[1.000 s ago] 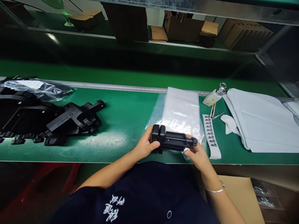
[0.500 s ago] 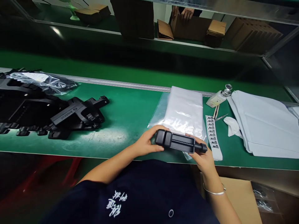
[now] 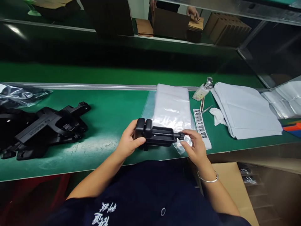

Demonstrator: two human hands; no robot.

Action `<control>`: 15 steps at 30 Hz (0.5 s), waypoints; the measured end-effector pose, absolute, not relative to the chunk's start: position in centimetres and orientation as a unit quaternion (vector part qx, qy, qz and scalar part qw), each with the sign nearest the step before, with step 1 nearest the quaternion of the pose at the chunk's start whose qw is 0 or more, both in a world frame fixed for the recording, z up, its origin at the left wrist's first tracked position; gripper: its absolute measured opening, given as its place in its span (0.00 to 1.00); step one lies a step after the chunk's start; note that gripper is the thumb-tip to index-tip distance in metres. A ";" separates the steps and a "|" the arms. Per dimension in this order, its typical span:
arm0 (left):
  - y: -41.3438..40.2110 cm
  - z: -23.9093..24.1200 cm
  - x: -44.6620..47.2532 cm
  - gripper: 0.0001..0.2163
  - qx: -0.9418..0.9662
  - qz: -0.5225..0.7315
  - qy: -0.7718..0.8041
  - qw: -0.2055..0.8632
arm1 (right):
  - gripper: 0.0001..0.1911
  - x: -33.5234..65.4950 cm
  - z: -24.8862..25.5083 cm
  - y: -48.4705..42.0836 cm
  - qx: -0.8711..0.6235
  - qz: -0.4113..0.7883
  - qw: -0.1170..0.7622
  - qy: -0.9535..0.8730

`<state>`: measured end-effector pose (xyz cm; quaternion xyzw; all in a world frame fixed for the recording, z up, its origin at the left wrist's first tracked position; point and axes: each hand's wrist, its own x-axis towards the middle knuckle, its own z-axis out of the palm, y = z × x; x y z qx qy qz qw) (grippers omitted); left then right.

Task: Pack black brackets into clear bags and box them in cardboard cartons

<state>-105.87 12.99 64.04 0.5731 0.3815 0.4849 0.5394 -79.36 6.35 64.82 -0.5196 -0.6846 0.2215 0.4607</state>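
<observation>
A black plastic clamp part (image 3: 155,136) is held just above the near edge of the green bench (image 3: 110,116). My left hand (image 3: 128,142) is wrapped round its thick left end. My right hand (image 3: 195,147) pinches the small knob at its right end, fingers curled. Right behind the part lies a stack of clear plastic bags (image 3: 172,105), flat on the bench.
A pile of black plastic parts (image 3: 44,127) lies at the left, with bagged ones (image 3: 21,94) behind. A label strip (image 3: 201,125), a small bottle (image 3: 202,89), a white cloth (image 3: 217,115) and stacked white sheets (image 3: 244,110) sit right. Another person's hand (image 3: 194,12) touches cardboard boxes (image 3: 169,22) beyond.
I have turned the black part in my hands and my right hand has shifted to its knob end. My view has swung to the right.
</observation>
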 end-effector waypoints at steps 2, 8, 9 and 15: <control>13.0 63.7 -106.0 0.29 0.558 0.492 0.381 0.548 | 0.12 -79.1 65.7 6.6 -0.515 0.177 0.423 -0.724; 12.7 64.6 -106.7 0.28 0.677 0.474 0.393 0.404 | 0.13 -79.2 65.7 7.3 -0.524 0.377 0.403 -0.649; 12.7 64.7 -106.7 0.28 0.690 0.464 0.398 0.387 | 0.14 -79.3 65.5 7.3 -0.524 0.424 0.395 -0.624; 12.9 63.2 -106.2 0.27 0.602 0.486 0.426 0.469 | 0.14 -79.8 65.8 7.0 -0.540 0.363 0.420 -0.633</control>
